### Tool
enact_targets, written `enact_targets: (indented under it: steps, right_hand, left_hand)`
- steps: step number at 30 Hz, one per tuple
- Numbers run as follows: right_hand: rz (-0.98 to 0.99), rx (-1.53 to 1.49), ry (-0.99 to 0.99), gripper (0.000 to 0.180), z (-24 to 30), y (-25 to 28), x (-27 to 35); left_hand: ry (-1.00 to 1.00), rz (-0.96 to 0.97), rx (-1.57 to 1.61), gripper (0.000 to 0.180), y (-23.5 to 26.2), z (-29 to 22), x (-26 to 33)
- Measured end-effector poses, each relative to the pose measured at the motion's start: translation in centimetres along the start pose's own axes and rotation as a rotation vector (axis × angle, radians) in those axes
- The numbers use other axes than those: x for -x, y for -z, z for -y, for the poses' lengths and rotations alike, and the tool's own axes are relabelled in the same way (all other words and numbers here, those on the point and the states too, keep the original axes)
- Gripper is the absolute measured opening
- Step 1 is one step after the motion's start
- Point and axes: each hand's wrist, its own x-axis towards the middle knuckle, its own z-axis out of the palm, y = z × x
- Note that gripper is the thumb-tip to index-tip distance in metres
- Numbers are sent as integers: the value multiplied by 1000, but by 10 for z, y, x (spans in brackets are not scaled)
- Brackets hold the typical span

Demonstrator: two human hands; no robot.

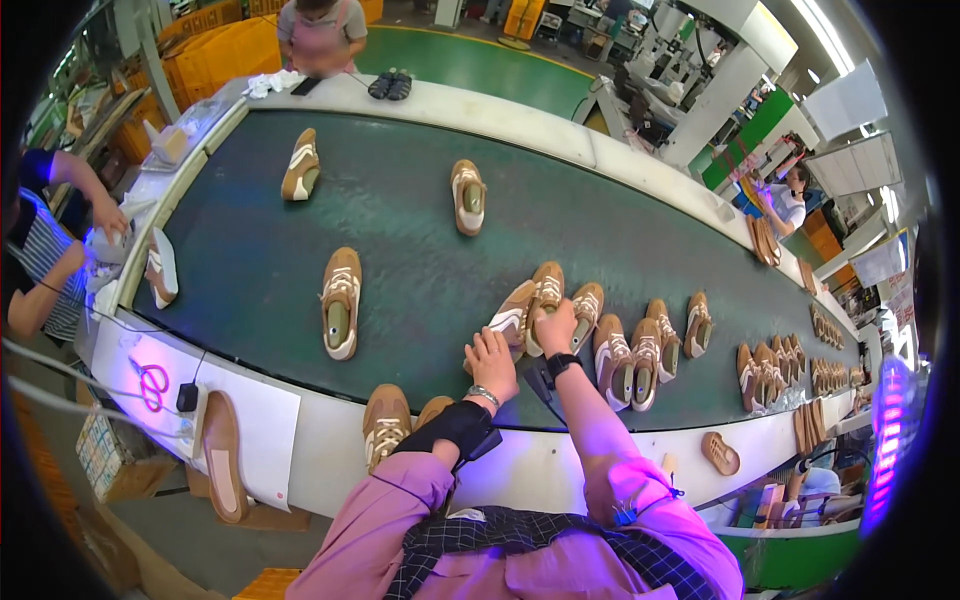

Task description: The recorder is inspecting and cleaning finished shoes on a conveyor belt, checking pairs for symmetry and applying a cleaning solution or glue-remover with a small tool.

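Observation:
My right hand [556,328] is closed on the heel end of a tan sneaker [546,283] with white laces, its fingers at the shoe's opening. Just left of it, my left hand [489,364] wraps the heel of a second tan-and-white sneaker [514,306], which leans on its side against the first; its palm side is hidden. Another tan sneaker [588,301] touches the held pair on the right. Beyond that, more sneakers [647,347] stand close together on the dark green belt [420,330]. By my left forearm, a sneaker [386,418] sits on the near white ledge, partly hidden.
Single sneakers [342,300] stand apart on the belt to the left. Red-handled scissors [152,386] and a shoe sole [224,455] lie on the left ledge. Co-workers sit at the far side [322,35] and left end [60,235]. A loose insole-like piece [719,453] lies right.

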Motion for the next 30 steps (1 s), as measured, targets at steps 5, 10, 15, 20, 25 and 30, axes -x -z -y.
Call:
enact_targets:
  steps: [5, 10, 15, 20, 25, 30]
  right_hand:
    - [206, 35, -188, 63, -30, -12, -15]
    - [347, -88, -235, 56, -34, 0, -30]
    - [783, -1406, -583, 35, -75, 59, 19]
    - [900, -1693, -499, 63, -61, 163, 125]
    - [799, -1741, -426, 76, -75, 207, 191]
    - [677, -1555, -306, 77, -60, 246, 216]
  left_hand:
    - [126, -44, -67, 99, 0, 5, -28]
    - [454, 326, 743, 78, 22, 54, -64]
    - [276, 390, 1292, 69, 77, 46, -10]
    - [6, 353, 1565, 87, 109, 21, 83]
    - [-51, 422, 1950, 78, 102, -12, 142]
    - [243, 616, 2108, 48, 83, -10, 168]
